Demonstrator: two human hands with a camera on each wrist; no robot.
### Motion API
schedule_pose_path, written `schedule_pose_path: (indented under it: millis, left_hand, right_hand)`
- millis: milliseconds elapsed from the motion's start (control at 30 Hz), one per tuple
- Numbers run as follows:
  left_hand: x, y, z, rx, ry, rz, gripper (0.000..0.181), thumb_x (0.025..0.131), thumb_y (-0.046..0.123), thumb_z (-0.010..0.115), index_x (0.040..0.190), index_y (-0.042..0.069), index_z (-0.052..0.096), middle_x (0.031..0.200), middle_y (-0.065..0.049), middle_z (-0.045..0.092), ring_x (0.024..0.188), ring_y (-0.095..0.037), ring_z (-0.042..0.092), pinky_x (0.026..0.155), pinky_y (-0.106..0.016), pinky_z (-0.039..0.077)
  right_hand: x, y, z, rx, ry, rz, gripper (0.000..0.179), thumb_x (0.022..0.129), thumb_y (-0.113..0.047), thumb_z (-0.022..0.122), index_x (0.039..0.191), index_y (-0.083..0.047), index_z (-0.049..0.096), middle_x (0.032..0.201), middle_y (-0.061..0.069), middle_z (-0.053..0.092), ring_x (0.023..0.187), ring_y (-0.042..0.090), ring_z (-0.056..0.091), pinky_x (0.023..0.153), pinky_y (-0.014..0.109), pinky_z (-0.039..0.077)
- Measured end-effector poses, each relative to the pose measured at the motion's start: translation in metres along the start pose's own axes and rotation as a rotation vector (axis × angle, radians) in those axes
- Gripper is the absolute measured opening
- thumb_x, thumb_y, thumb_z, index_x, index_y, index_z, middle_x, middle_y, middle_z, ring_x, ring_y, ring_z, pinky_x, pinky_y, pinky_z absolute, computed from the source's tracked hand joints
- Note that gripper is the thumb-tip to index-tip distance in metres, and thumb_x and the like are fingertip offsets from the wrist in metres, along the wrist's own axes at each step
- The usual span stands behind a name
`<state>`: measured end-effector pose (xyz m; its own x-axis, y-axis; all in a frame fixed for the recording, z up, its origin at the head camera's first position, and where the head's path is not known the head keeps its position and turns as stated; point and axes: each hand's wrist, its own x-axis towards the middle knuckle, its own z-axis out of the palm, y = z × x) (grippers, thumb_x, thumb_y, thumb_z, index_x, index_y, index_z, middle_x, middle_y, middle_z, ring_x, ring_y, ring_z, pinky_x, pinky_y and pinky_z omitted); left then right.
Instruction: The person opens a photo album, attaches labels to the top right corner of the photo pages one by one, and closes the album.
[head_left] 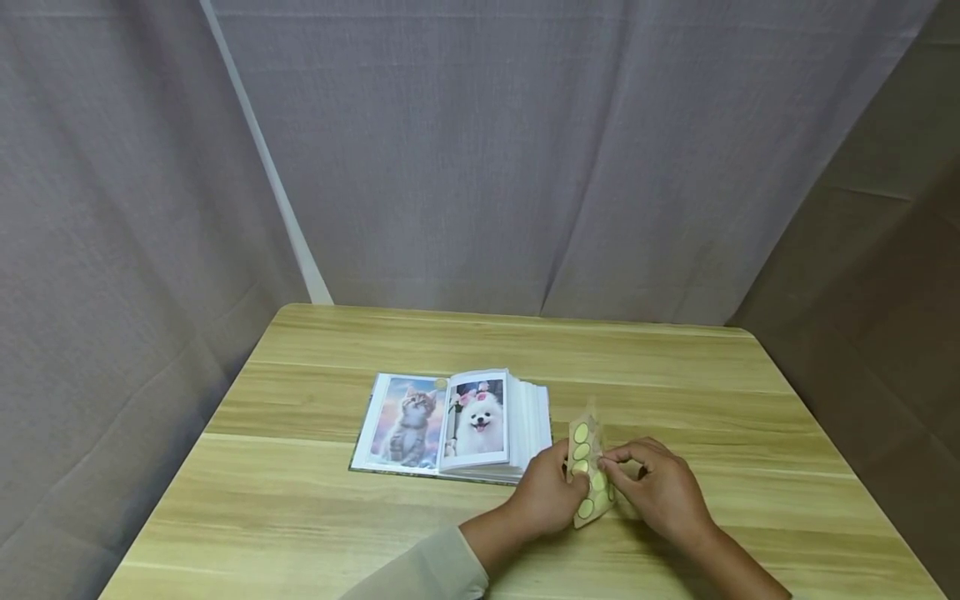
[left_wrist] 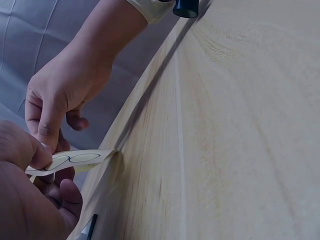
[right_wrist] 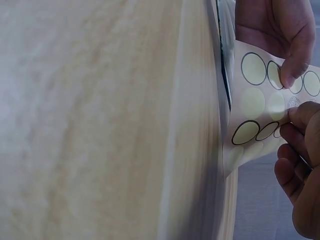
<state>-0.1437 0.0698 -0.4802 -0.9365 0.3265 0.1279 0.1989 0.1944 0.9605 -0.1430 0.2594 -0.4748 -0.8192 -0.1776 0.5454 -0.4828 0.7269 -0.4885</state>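
Sticker sheet point(head_left: 581, 451), place: lower right of centre in the head view, held up between both hands, just right of the album.
Sticker sheet, long axis: runs up and down the head frame, nearly vertical; one end points to the top of the frame, the other toward the bottom edge.
Sticker sheet, from the wrists: left wrist view shows it almost edge-on, free end pointing right; right wrist view shows its face, slightly bowed, at the right of the frame.
Sticker sheet, contents: rows of round yellow stickers, some ringed in black.
Left hand point(head_left: 551, 496): gripping the sheet, thumb over its face, fingers behind.
Right hand point(head_left: 663, 492): thumb and forefinger pinching at the sheet's right side; cannot tell whether a single sticker is lifted there.
Photo album point(head_left: 532, 417), container: opened out at centre, below mid-frame; spread's long axis runs left to right, page stack thick on the right.
Album, left page: kitten photo point(head_left: 414, 425), upright; a round sticker point(head_left: 440, 384) at its upper right corner.
Album, right page: white dog photo point(head_left: 480, 421), upright.
Table point(head_left: 300, 517): wood-grain top, lower half of frame.
Grey curtain point(head_left: 450, 167): across the upper half.
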Motion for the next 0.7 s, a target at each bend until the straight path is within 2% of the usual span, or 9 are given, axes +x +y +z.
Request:
schedule_pose_path:
  millis: [333, 533, 700]
  left_hand:
    - [-0.0005, 0.001, 0.0, -0.071, 0.02, -0.042, 0.029, 0.092, -0.005, 0.063, 0.119, 0.004, 0.064, 0.09, 0.005, 0.065, 0.077, 0.0, 0.06, 0.069, -0.02, 0.054]
    - [-0.0004, -0.0031, 0.0, -0.065, 0.034, -0.041, 0.027, 0.092, -0.004, 0.064, 0.117, 0.006, 0.063, 0.089, 0.007, 0.064, 0.076, 0.0, 0.059, 0.069, -0.02, 0.053]
    - [-0.0003, -0.0057, 0.0006, -0.134, 0.04, -0.028, 0.029, 0.092, -0.007, 0.063, 0.119, 0.003, 0.059, 0.091, 0.004, 0.065, 0.073, -0.001, 0.06, 0.064, -0.02, 0.054]
  right_hand:
    - [-0.0036, 0.0034, 0.0004, 0.055, -0.032, -0.039, 0.03, 0.077, 0.001, 0.088, 0.087, -0.023, 0.074, 0.092, -0.013, 0.069, 0.064, 0.0, 0.055, 0.055, 0.013, 0.044]
    - [-0.0069, 0.0057, -0.0003, 0.094, -0.061, -0.007, 0.029, 0.079, 0.001, 0.085, 0.087, -0.023, 0.071, 0.093, -0.013, 0.069, 0.059, 0.005, 0.054, 0.052, 0.016, 0.045]
    - [-0.0087, 0.0041, -0.0014, 0.103, -0.086, 0.032, 0.029, 0.081, 0.001, 0.084, 0.087, -0.023, 0.07, 0.094, -0.013, 0.069, 0.056, 0.003, 0.052, 0.049, 0.021, 0.044]
